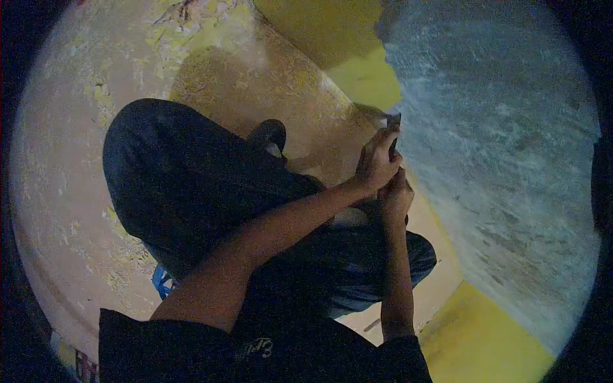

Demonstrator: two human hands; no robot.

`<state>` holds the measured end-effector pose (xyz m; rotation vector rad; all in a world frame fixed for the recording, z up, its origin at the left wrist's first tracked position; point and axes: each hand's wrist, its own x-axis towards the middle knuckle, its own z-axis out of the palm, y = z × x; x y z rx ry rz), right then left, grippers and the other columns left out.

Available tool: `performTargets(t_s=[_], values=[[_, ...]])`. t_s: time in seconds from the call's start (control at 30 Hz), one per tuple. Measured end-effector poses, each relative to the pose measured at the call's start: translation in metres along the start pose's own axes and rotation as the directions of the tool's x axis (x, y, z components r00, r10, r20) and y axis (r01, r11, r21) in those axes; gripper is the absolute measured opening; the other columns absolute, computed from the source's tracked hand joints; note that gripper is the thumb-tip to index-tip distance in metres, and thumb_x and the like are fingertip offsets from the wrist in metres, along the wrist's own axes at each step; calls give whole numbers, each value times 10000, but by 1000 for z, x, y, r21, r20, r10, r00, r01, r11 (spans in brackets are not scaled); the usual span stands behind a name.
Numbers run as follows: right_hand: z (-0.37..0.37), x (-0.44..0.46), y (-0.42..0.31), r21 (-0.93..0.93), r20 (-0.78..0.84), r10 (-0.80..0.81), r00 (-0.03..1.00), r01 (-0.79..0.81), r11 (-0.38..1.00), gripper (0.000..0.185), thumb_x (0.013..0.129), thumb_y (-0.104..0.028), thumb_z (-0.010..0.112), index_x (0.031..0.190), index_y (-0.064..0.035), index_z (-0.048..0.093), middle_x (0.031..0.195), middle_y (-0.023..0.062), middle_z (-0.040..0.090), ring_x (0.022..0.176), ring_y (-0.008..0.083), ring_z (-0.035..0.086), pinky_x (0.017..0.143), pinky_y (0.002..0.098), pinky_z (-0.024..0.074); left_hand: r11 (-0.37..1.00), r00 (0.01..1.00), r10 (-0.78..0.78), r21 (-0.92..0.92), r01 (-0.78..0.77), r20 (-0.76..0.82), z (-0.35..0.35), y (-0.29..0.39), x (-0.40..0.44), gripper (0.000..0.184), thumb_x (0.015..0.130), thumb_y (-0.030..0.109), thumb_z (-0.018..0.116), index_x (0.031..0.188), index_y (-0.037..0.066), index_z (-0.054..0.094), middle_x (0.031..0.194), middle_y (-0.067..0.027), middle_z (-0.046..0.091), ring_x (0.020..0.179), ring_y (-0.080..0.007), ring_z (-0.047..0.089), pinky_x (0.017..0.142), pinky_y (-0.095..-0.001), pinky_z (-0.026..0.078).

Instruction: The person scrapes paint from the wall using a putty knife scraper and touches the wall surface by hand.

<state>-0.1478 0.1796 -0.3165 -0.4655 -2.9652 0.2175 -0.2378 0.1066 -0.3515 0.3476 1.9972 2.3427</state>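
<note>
A scraper with a short flat blade (pixel 394 119) meets the wall where yellow paint (pixel 367 80) borders a bare, blue-grey patch (pixel 491 140). My left hand (pixel 378 159) is closed around the tool just behind the blade. Directly below it, my right hand (pixel 396 195) is closed at the lower end of the same tool, close against the left. The handle is mostly hidden by my fingers. Both hands are beside the foot of the wall, past my folded legs (pixel 191 172).
Yellow flakes and scraps (pixel 191 16) are scattered over the pale floor (pixel 70 166). More yellow paint (pixel 491 325) covers the wall at lower right. A blue item (pixel 163 282) lies partly hidden by my leg. A red-marked object (pixel 84 365) sits at the lower left edge.
</note>
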Motion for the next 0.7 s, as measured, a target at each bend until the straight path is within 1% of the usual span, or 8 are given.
performTargets(t_s=[0.1, 0.2, 0.3, 0.4, 0.47, 0.6, 0.67, 0.7], values=[[-16, 4, -9, -53, -36, 14, 999, -16, 998, 188, 812, -108, 609, 979, -38, 561, 695, 195, 616, 606, 376, 612, 519, 416, 480, 998, 1000, -10, -66, 9, -17, 6, 0, -3, 477, 685, 28, 654, 1143, -10, 529, 1102, -255, 573, 1013, -422, 562, 876, -447, 468], [-3, 10, 2, -60, -73, -9, 997, 4, 998, 216, 803, -116, 622, 991, -32, 559, 696, 198, 613, 605, 383, 607, 522, 415, 481, 995, 995, 98, 24, -98, -16, 2, -5, 5, 498, 678, 31, 667, 1154, -8, 527, 1140, -255, 559, 1041, -417, 549, 891, -445, 460], [-6, 11, 0, -48, 1, -53, 999, 53, 997, 228, 813, -112, 605, 1020, -27, 562, 702, 201, 611, 605, 390, 602, 524, 414, 482, 998, 996, 4, 56, 1, -87, 3, -4, 4, 510, 673, 28, 675, 1160, -10, 525, 1158, -258, 544, 1064, -418, 536, 905, -442, 455], [-7, 12, -3, -49, -39, -80, 996, 78, 996, 231, 768, -92, 638, 981, -28, 575, 714, 195, 614, 598, 361, 608, 503, 422, 473, 999, 998, -35, 21, 34, 42, -7, 5, 10, 502, 683, 21, 666, 1164, -9, 526, 1161, -254, 541, 1066, -419, 535, 909, -440, 453], [0, 13, -1, -28, -8, -2, 1000, 2, 1000, 231, 779, -91, 629, 994, -25, 577, 724, 193, 619, 609, 354, 613, 515, 412, 480, 999, 999, 12, 43, -10, -49, -6, 5, 7, 472, 701, 18, 646, 1158, -2, 531, 1157, -240, 545, 1065, -414, 534, 899, -443, 453], [-7, 7, -5, -48, -33, -19, 999, 17, 999, 259, 784, -89, 621, 1031, -25, 574, 743, 182, 631, 619, 364, 615, 522, 417, 483, 997, 997, -71, -12, 71, 40, -4, 4, 4, 475, 715, 26, 638, 1174, 4, 518, 1181, -228, 533, 1070, -411, 530, 900, -445, 450], [0, 4, 0, -63, 33, 57, 998, -55, 997, 313, 795, -121, 630, 1087, -24, 572, 791, 184, 653, 657, 362, 633, 559, 417, 497, 997, 994, -54, 62, 48, 92, 0, -4, 2, 517, 717, 38, 647, 1208, 6, 489, 1216, -231, 512, 1078, -409, 527, 913, -442, 446], [-3, 0, 3, -71, 37, 64, 997, -61, 996, 313, 795, -121, 630, 1087, -24, 572, 791, 184, 653, 657, 362, 633, 559, 417, 497, 986, 987, -131, 112, 120, 98, 3, -2, -2, 545, 727, 49, 641, 1244, 22, 472, 1243, -242, 497, 1074, -396, 538, 917, -431, 447]])
